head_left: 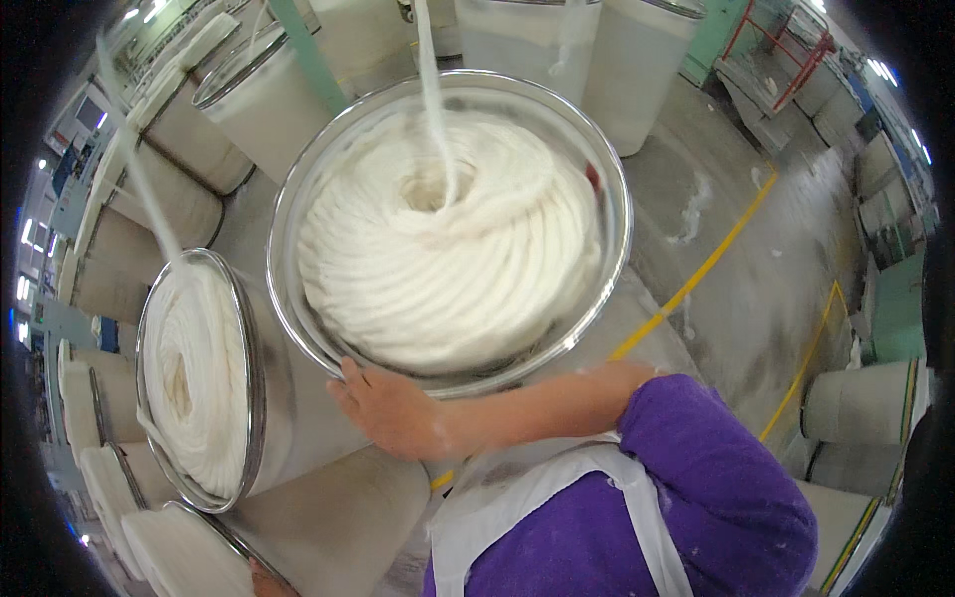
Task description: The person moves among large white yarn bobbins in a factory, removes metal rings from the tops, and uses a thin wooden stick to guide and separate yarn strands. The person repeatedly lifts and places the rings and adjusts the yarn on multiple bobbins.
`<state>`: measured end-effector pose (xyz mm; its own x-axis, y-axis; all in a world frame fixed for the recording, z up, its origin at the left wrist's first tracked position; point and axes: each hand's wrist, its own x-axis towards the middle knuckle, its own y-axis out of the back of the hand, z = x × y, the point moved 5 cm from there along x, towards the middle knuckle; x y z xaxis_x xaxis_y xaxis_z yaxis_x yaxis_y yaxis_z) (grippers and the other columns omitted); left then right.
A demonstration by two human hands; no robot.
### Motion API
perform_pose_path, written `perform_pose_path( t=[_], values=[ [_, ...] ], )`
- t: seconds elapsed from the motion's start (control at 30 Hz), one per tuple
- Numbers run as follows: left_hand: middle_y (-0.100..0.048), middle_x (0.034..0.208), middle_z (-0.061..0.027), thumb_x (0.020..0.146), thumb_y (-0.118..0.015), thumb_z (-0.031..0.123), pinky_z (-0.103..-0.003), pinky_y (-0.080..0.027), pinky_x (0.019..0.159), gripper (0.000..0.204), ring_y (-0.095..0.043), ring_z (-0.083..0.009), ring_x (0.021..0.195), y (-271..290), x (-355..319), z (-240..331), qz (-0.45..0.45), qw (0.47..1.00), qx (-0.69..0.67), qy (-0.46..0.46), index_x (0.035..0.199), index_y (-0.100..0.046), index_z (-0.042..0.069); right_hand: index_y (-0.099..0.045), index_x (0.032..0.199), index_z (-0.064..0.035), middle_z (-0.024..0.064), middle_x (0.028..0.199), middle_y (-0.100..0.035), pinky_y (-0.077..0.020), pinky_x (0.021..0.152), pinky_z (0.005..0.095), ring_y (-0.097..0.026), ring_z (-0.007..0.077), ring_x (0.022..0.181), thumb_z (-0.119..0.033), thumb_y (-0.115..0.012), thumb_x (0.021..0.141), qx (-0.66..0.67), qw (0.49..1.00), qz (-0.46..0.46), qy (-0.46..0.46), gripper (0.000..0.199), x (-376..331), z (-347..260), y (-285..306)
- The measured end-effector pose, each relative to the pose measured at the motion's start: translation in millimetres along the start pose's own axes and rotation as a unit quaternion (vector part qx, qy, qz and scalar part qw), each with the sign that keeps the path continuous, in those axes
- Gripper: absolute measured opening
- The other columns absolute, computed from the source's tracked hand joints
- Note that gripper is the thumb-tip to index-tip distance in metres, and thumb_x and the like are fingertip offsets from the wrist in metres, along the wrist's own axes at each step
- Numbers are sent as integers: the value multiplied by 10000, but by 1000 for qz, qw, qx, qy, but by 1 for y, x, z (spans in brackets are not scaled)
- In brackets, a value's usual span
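Observation:
A large round sliver can (629,214) with a shiny metal rim stands in front of me, filled with coiled white sliver (477,284). One strand of sliver (430,90) rises from its hollow centre. My right arm, in a purple sleeve, crosses leftward, and my right hand (393,410) is at the near left of the rim, its fingers bent against it. Only a sliver of my left hand (267,579) shows at the bottom left, beside the rim of another filled can (189,557); its fingers are hidden.
A tilted-looking can (254,398) of coiled sliver stands to the left, its strand running upward. More cans (264,95) line the left and back. A green post (303,55) rises behind. Yellow lines (716,264) mark the floor at right, near a red-railed cart (776,70).

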<state>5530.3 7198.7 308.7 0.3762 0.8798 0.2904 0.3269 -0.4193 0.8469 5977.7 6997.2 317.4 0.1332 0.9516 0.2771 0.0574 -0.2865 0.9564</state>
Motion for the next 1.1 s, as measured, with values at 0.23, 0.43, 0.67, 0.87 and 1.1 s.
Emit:
perform_pose_path(
  t=[0.23,0.43,0.67,0.87,1.1],
  values=[
    [-614,1112,-240,983,-386,418,-463,-458,868,519,-582,-397,1029,31,43,61,-195,946,-146,215,1218,-543,-18,-257,1455,-14,302,1333,-406,-564,640,368,-592,298,909,-36,-549,789,218,967,-129,23,728,-61,20,20],
    [-524,1296,-222,941,-562,239,-419,-364,1031,428,-483,-354,1222,136,88,184,67,970,-228,-56,1267,-515,-34,-317,1441,-61,216,1323,-423,-560,605,330,-598,262,868,-56,-518,823,219,960,-150,84,650,-86,30,23],
    [-638,1055,-167,926,-550,178,-347,-467,866,280,-616,-263,995,205,196,437,-65,745,-583,-317,1159,-598,31,-413,1357,-100,119,1274,-495,-556,688,355,-617,263,927,-140,-552,844,312,924,-168,142,533,-131,73,43],
    [-669,988,-188,880,-493,218,-431,-492,839,280,-631,-361,952,211,242,578,-29,852,-399,-337,1005,-681,50,-427,1372,-170,75,1225,-551,-550,726,337,-621,244,910,-141,-489,892,276,933,-202,116,485,-187,92,62],
    [-688,1016,-169,831,-543,181,-432,-542,794,234,-671,-328,954,194,211,633,-44,918,-189,-346,947,-709,64,-569,1249,-188,-45,959,-641,-491,641,250,-602,115,790,-162,-574,801,130,987,-98,3,449,-251,105,72]
  ],
)
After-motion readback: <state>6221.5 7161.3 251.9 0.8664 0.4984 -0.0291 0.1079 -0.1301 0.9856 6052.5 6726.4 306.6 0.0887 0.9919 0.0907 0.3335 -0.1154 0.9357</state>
